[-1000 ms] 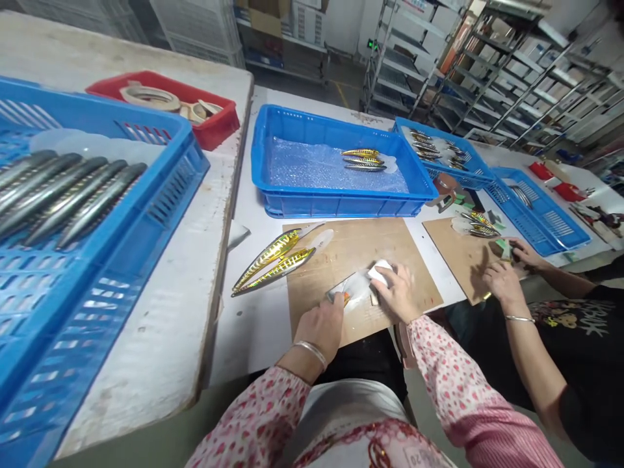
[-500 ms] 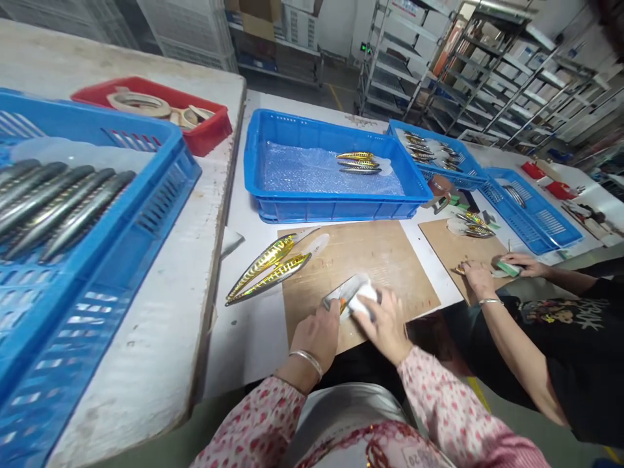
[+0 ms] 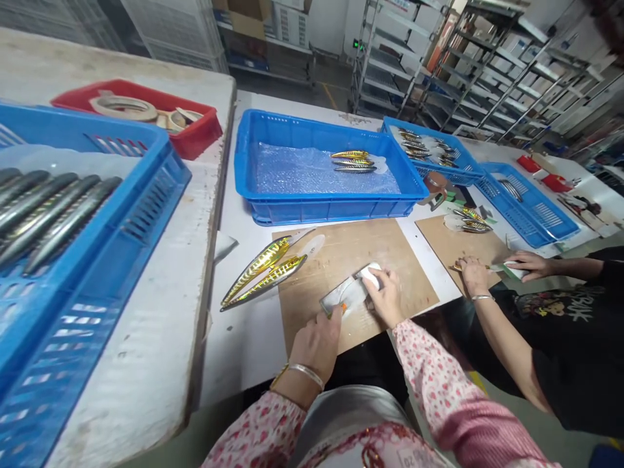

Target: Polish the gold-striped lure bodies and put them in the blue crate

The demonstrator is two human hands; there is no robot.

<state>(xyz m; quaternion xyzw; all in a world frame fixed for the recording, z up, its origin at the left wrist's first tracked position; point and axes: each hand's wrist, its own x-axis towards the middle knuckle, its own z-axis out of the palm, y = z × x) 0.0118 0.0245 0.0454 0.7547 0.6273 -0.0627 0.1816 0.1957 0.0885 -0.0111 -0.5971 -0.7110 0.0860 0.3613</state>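
Our right hand [image 3: 383, 298] clenches a white pad [image 3: 371, 276] against a fishing lure in clear plastic [image 3: 344, 296] — our left hand [image 3: 316, 346] rests on its near end, grip unclear — all on a brown wooden board [image 3: 385, 257].

Wearer's two hands [image 3: 383, 298], four blue crates [image 3: 331, 211]

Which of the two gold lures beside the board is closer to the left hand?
The lower lure: it lies between the upper lure and the left hand, on the hand's side.
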